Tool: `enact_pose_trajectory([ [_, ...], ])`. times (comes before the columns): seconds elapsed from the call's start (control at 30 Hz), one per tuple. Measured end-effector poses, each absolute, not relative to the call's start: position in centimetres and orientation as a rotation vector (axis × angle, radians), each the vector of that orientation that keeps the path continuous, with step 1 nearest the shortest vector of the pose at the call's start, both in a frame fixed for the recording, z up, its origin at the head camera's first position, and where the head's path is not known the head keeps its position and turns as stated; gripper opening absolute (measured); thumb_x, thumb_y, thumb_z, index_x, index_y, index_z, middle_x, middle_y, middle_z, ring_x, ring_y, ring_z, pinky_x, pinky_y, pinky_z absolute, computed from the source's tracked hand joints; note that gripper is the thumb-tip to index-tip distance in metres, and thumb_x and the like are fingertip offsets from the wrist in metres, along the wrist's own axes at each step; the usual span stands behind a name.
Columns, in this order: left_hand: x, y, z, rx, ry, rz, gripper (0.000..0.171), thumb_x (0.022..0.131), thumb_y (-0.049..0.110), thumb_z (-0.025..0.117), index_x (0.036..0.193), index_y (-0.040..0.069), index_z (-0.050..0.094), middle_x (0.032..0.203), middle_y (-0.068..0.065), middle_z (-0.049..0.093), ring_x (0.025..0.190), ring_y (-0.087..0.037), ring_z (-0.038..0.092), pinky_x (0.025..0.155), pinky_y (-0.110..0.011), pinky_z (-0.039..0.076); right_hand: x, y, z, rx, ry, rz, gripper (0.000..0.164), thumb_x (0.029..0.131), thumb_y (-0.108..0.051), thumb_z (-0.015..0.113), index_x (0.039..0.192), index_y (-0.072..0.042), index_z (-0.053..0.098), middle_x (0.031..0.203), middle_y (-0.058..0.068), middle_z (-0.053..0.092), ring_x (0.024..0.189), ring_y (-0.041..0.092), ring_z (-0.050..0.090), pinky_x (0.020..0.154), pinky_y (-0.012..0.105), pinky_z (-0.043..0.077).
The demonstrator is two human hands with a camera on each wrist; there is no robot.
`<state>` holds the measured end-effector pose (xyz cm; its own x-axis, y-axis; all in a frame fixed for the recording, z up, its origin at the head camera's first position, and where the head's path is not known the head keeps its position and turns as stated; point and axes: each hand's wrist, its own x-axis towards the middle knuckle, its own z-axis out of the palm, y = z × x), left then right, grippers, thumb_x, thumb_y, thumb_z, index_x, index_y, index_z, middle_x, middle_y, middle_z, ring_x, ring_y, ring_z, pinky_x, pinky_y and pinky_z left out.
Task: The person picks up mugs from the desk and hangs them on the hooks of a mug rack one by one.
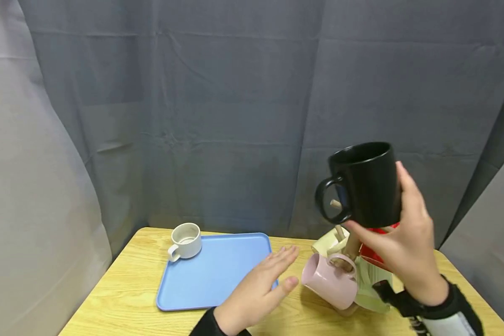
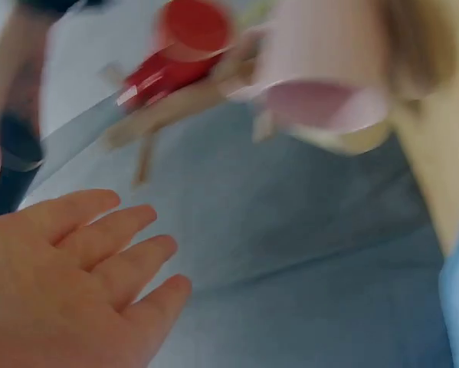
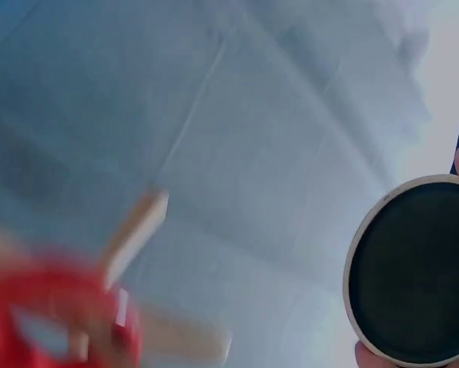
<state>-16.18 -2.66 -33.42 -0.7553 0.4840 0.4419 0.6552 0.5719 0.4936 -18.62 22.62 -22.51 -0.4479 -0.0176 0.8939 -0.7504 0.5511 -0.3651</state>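
A black mug (image 1: 371, 191) is held up by my right hand (image 1: 416, 242), thumb and fingers round its body, its handle pointing left. The right wrist view shows the mug's round base (image 3: 417, 272). My left hand (image 1: 260, 289), fingers extended and holding nothing, hovers between the blue tray and the pink mug (image 1: 329, 282). Below the black mug stands a wooden mug rack (image 1: 352, 245) with the pink mug, a cream mug (image 1: 329, 240), a red mug (image 1: 374, 252) and a pale green mug (image 1: 371, 289) on or against it; my right hand partly hides the red one.
A blue tray (image 1: 218, 275) lies on the wooden table (image 1: 122, 280), with a white cup (image 1: 186, 240) at its back left corner. Grey cloth (image 1: 235, 116) hangs behind the table and pale cloth at both sides. Bare wooden pegs (image 3: 137, 230) stick out of the rack.
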Motion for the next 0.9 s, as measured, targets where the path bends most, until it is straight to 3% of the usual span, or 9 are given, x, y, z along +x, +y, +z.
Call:
enact_pose_trajectory([
  [0.07,-16.6,-1.5,-34.9,-0.968,-2.637,-0.785,0.057,0.104,0.048,0.033,0.154,0.022,0.028,0.160,0.002,0.031,0.149,-0.022,0.032,0.120,-0.049,0.031,-19.5,24.8,-21.3,0.543,-1.950,1.020,0.100,0.066,-0.016,0.090,0.150,-0.020,0.036,0.128,-0.025,0.047,0.105,-0.005,0.046,0.084,0.007,0.037],
  [0.13,-16.9,-0.5,-36.3,-1.003,-2.699,-0.652,0.061,0.103,0.052,0.029,0.156,0.022,0.023,0.162,0.000,0.026,0.150,-0.024,0.029,0.118,-0.051,0.032,-20.5,27.1,-20.5,0.458,-2.082,1.057,0.102,0.066,0.001,0.086,0.150,-0.025,0.034,0.120,-0.029,0.044,0.095,-0.005,0.047,0.074,0.006,0.038],
  [0.27,-17.4,1.0,-38.2,-1.070,-2.768,-0.494,0.067,0.102,0.056,0.026,0.156,0.018,0.020,0.163,-0.002,0.023,0.151,-0.023,0.026,0.118,-0.050,0.033,-23.2,31.9,-19.9,0.359,-2.367,1.069,0.084,0.085,-0.016,0.075,0.153,-0.020,0.027,0.110,-0.030,0.040,0.083,-0.011,0.047,0.065,0.007,0.039],
  [0.37,-17.6,1.8,-39.0,-1.094,-2.794,-0.442,0.070,0.101,0.058,0.029,0.157,0.017,0.018,0.164,-0.002,0.021,0.152,-0.020,0.025,0.119,-0.045,0.034,-25.3,35.2,-20.1,0.320,-2.539,1.065,0.082,0.091,-0.025,0.068,0.155,-0.009,0.019,0.100,-0.033,0.040,0.078,-0.017,0.043,0.083,0.027,0.046],
  [0.5,-17.7,2.4,-39.4,-1.103,-2.791,-0.406,0.072,0.100,0.058,0.033,0.157,0.015,0.016,0.164,-0.002,0.020,0.152,-0.017,0.024,0.120,-0.040,0.034,-27.5,38.3,-20.4,0.258,-2.738,1.023,0.088,0.096,-0.035,0.059,0.153,0.007,0.007,0.124,0.008,0.052,0.081,-0.008,0.038,0.087,0.062,0.036],
  [0.6,-17.8,2.7,-39.4,-1.101,-2.786,-0.390,0.073,0.100,0.058,0.033,0.157,0.016,0.015,0.164,0.000,0.019,0.152,-0.017,0.024,0.119,-0.039,0.035,-28.9,40.0,-20.6,0.251,-2.897,0.980,0.093,0.098,-0.041,0.051,0.147,0.018,-0.001,0.135,0.046,0.024,0.093,0.014,0.048,0.088,0.064,0.038],
  [0.67,-17.8,2.9,-39.4,-1.098,-2.791,-0.382,0.074,0.100,0.058,0.033,0.157,0.016,0.013,0.164,0.000,0.018,0.152,-0.019,0.025,0.119,-0.039,0.036,-29.9,40.9,-21.2,0.280,-2.982,0.963,0.094,0.098,-0.042,0.048,0.144,0.023,-0.003,0.135,0.048,0.021,0.102,0.036,0.048,0.088,0.062,0.043],
  [0.77,-17.8,3.1,-39.5,-1.102,-2.789,-0.361,0.075,0.100,0.059,0.034,0.157,0.015,0.013,0.165,0.000,0.018,0.151,-0.020,0.026,0.118,-0.039,0.037,-30.9,41.7,-22.2,0.369,-3.066,0.934,0.092,0.100,-0.041,0.045,0.141,0.027,0.001,0.131,0.049,0.024,0.104,0.051,0.048,0.084,0.056,0.051],
  [0.9,-17.7,3.2,-39.7,-1.108,-2.777,-0.314,0.076,0.099,0.059,0.035,0.157,0.015,0.014,0.165,0.000,0.017,0.151,-0.020,0.026,0.117,-0.038,0.038,-31.8,41.9,-23.7,0.479,-3.102,0.906,0.083,0.101,-0.038,0.045,0.139,0.027,0.011,0.129,0.046,0.034,0.100,0.037,0.057,0.083,0.055,0.054],
])
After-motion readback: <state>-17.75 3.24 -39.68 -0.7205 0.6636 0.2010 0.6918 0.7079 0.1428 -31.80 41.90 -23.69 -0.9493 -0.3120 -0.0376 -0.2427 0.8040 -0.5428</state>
